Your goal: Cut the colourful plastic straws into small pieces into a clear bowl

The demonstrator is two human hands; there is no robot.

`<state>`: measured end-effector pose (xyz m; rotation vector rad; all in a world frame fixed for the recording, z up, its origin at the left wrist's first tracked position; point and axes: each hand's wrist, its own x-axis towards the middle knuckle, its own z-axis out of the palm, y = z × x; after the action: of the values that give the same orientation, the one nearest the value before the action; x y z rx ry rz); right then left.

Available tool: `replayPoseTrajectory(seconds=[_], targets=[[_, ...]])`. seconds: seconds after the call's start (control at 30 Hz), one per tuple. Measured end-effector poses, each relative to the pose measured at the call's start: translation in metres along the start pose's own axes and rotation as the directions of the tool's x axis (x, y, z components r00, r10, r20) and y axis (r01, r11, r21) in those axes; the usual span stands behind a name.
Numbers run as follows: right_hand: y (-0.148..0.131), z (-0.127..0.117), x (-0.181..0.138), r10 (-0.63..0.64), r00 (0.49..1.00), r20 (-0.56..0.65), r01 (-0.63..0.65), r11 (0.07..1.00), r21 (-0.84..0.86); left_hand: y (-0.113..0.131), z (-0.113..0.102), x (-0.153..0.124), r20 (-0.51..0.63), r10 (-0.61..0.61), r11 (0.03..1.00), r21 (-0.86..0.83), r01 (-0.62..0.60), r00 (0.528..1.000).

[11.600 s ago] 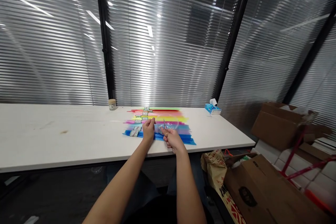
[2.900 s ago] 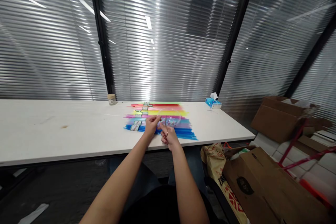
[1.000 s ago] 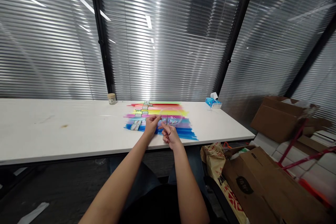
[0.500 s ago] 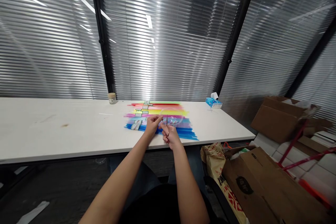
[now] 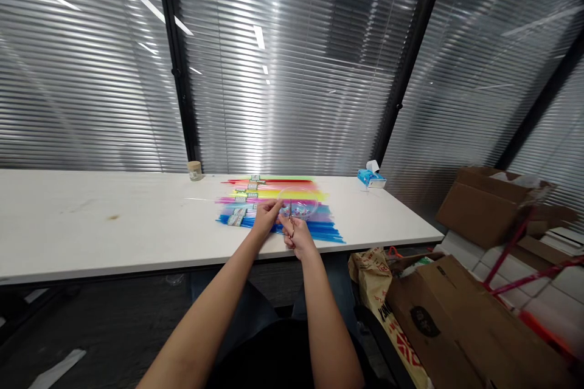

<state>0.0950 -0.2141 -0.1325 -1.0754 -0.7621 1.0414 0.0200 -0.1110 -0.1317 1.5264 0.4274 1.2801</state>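
My right hand [image 5: 298, 238] is closed around the handles of a pair of scissors [image 5: 291, 225], its blades pointing up and away from me. Close beside it, the fingers of my left hand [image 5: 267, 216] are pinched together at the blades. A thin pale straw [image 5: 203, 199] runs out leftward, in line with that pinch; its held end is too small to see. Just beyond both hands sits a clear plastic bowl [image 5: 314, 209] with small coloured pieces in it. Under and around them lie bundles of long coloured straws [image 5: 326, 232], banded with paper labels [image 5: 237, 217].
The white table [image 5: 150, 225] stands against a wall of blinds. On it are a lidded jar [image 5: 194, 171] at back left and a blue tissue pack [image 5: 371, 178] at back right. Cardboard boxes [image 5: 456, 316] and a paper bag [image 5: 376, 292] stand on the floor at right.
The thin pale straw on the left has shifted a little to the right, toward my hands. Both hands and the scissors are almost in the same place.
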Motion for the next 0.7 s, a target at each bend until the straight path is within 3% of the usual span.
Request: replayPoseTrajectory(seconds=[0.4,0.7], targets=[[-0.004,0.0041,-0.0037,0.019,1.0,0.001,-0.019,1.0,0.015,-0.0025,-0.0012,0.0,-0.025,0.02,0.999,0.027,-0.02,0.999],[-0.0051,0.0025,-0.0029,0.07,0.995,0.067,-0.073,0.996,0.043,-0.0089,-0.0043,0.0004,-0.009,0.008,1.0,0.014,-0.008,1.0]])
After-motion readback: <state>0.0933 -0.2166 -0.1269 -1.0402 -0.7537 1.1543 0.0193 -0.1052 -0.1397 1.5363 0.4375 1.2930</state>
